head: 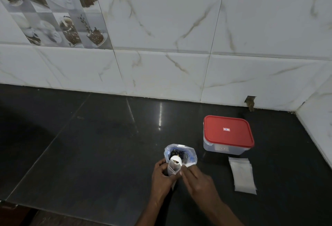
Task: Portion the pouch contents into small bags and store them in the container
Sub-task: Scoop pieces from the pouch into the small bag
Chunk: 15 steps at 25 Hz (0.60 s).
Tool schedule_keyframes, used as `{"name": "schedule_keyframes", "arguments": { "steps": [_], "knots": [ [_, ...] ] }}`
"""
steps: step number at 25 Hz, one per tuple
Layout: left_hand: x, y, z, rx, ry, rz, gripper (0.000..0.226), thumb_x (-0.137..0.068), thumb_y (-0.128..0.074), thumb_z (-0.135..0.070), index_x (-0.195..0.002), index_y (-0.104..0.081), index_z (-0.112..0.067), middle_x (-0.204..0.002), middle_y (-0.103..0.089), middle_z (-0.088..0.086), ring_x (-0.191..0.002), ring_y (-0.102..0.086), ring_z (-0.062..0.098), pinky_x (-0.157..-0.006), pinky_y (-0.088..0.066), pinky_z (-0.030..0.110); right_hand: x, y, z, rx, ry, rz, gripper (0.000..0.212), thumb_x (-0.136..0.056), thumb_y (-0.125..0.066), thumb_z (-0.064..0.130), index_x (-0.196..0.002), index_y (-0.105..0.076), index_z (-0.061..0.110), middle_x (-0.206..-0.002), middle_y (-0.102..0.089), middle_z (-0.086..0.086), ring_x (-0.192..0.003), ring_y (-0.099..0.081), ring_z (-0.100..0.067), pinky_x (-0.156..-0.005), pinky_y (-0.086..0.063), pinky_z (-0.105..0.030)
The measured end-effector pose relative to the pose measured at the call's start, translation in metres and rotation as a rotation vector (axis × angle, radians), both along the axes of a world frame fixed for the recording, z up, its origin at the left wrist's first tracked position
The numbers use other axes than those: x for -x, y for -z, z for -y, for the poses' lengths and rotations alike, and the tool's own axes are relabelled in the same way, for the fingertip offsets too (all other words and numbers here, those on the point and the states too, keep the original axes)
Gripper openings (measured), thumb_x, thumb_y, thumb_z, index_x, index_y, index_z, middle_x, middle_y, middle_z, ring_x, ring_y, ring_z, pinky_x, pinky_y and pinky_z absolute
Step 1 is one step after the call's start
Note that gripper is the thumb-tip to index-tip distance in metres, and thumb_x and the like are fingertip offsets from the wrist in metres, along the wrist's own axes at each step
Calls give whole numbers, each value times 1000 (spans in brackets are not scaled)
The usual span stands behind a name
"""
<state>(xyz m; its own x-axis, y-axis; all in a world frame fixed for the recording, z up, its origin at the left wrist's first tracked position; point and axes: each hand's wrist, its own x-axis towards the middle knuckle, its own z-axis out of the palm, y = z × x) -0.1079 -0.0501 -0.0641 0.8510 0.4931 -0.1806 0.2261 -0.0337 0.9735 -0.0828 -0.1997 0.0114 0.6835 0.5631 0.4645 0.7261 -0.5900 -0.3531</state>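
Observation:
An open silvery pouch stands on the dark counter with dark round bits showing inside it. Just in front of it my left hand holds a small clear bag upright with its mouth open. My right hand grips a white spoon whose bowl, carrying some of the bits, is tipped over the small bag's mouth. A clear container with a red lid sits shut to the right. A stack of empty small bags lies flat in front of the container.
The black counter runs to a white marble-tiled wall at the back and a side wall at the far right. The counter's front edge runs across the lower left. A small hole shows in the wall tile behind the container.

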Motion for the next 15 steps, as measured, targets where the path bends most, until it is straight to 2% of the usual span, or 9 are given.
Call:
{"name": "schedule_keyframes", "arguments": {
  "steps": [2, 5, 7, 9, 11, 13, 15],
  "knots": [
    [-1, 3, 1, 7, -13, -6, 58, -48, -92, -63, -95, -80, -31, -128, -62, -3, -111, -68, 15, -95, -57, 45, 3, 11, 2, 31, -40, 104, 26, -87, -56, 8, -107, -72, 5, -89, -69, -5, -65, -62, -13, -51, -49, -23],
    [-2, 2, 1, 30, -24, 8, 51, -47, -93, -55, -90, -81, -30, -127, -62, 0, -110, -68, 17, -95, -57, 42, 1, 15, 2, 15, -39, 268, 25, -89, -56, 5, -108, -72, 1, -90, -69, -8, -73, -64, -15, -57, -51, -24],
    [-2, 0, 0, 39, -18, 22, 55, -45, -94, -59, -92, -80, -33, -126, -63, -2, -110, -69, 17, -94, -58, 40, -2, 16, 4, -3, -36, 295, 24, -89, -57, 7, -106, -73, 1, -91, -71, -8, -74, -65, -14, -61, -52, -22],
    [-2, -1, 0, 50, -14, 22, 59, -42, -94, -59, -93, -80, -32, -124, -64, -3, -108, -70, 14, -91, -59, 35, -4, 15, 5, -50, 3, 226, 24, -87, -59, 10, -106, -73, 3, -92, -71, -7, -73, -65, -12, -61, -52, -21],
    [0, -3, -1, 37, 3, 20, 54, -45, -93, -53, -93, -80, -31, -125, -63, -6, -108, -69, 10, -89, -57, 29, -9, 9, 2, -76, 80, 85, 21, -86, -58, 13, -102, -71, 9, -88, -67, -4, -66, -62, -9, -55, -50, -20],
    [1, -2, -1, 5, 30, 25, 49, -49, -90, -50, -94, -81, -31, -130, -59, -10, -113, -65, 7, -91, -54, 24, -22, 6, -6, -62, 197, -45, 7, -80, -65, 9, -85, -69, 11, -74, -61, -2, -54, -55, -10, -47, -43, -20],
    [1, -2, -1, -30, 54, 36, 48, -51, -88, -49, -96, -81, -33, -136, -54, -15, -120, -61, 3, -93, -52, 20, -37, 6, -13, 10, 307, -166, 20, -65, -81, 0, -68, -65, 11, -63, -55, -3, -44, -52, -15, -39, -37, -23]
  ]
}}
